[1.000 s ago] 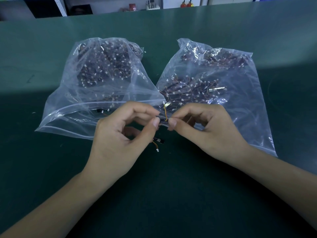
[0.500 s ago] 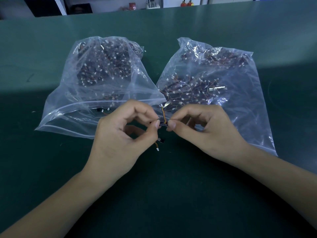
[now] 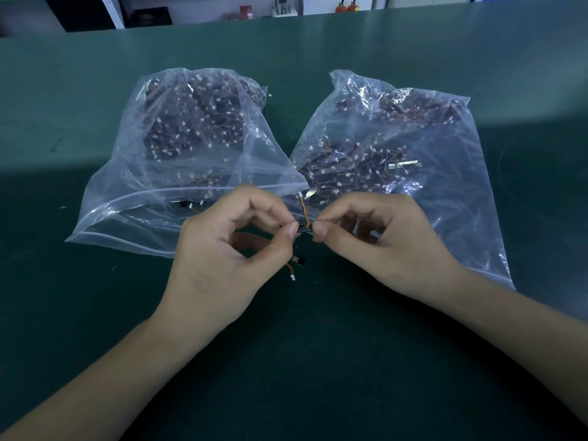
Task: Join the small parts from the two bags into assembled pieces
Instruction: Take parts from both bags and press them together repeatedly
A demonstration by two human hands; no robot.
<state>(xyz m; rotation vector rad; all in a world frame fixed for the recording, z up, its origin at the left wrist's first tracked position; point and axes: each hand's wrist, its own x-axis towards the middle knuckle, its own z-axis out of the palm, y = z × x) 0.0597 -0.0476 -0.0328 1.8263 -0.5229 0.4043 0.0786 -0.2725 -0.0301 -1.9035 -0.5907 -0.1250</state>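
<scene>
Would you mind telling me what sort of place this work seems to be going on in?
Probably a small electronics assembly workbench. A dark green mat covers the table, two clear plastic zip bags hold many small wired parts with white connectors, and shelving with bottles and tools stands behind.

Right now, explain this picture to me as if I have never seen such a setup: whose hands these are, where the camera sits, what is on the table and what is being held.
No machine here: a person works bare-handed, and the single camera is worn on their head, looking forward and down. On the green table lie two clear plastic bags, the left bag and the right bag, each full of small dark parts with thin wires and white plugs. The left hand and right hand pinch one small dark part between thumbs and forefingers; its orange wire rises to a white plug. Below them another small wired part is visible; whether it rests on the table or hangs from the left hand is unclear.
</scene>
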